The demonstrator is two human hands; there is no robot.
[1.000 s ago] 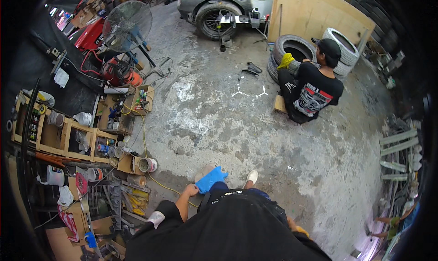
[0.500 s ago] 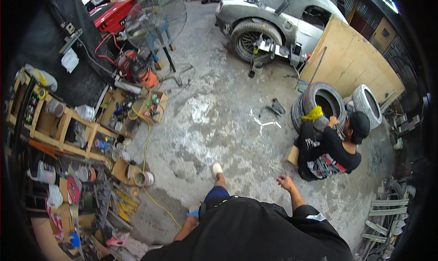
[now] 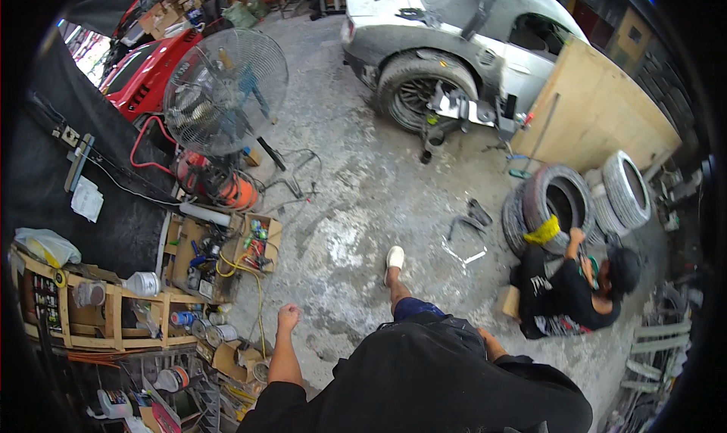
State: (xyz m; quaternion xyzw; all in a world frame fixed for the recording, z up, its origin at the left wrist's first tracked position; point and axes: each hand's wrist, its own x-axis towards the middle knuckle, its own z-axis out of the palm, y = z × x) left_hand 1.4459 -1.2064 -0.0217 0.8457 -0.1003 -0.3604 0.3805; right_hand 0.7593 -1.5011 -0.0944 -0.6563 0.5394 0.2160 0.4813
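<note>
I am standing on the grey concrete floor, with one light-coloured shoe (image 3: 394, 257) stretched out ahead. My left hand (image 3: 288, 316) hangs in front of my body on the left, fingers curled in; whatever they may hold is hidden. The nearest things to it are a yellow cord (image 3: 261, 312) and cans by the wooden shelf. Against my dark shorts at the right hip is my right hand (image 3: 488, 340), its fingers mostly covered by my black shirt.
At right, a person in black (image 3: 560, 297) sits by stacked tyres (image 3: 560, 198) with a yellow cloth (image 3: 543, 230). A plywood sheet (image 3: 598, 107) leans beside a white and grey car (image 3: 424, 32). Left stand a large fan (image 3: 227, 92), an orange-red machine (image 3: 238, 192) and a wooden shelf (image 3: 113, 312). Black parts (image 3: 473, 217) lie ahead.
I have stepped forward, and the car and fan look nearer. My left arm has swung forward; my right has swung back to the hip. A blue patch by my left hand no longer shows.
</note>
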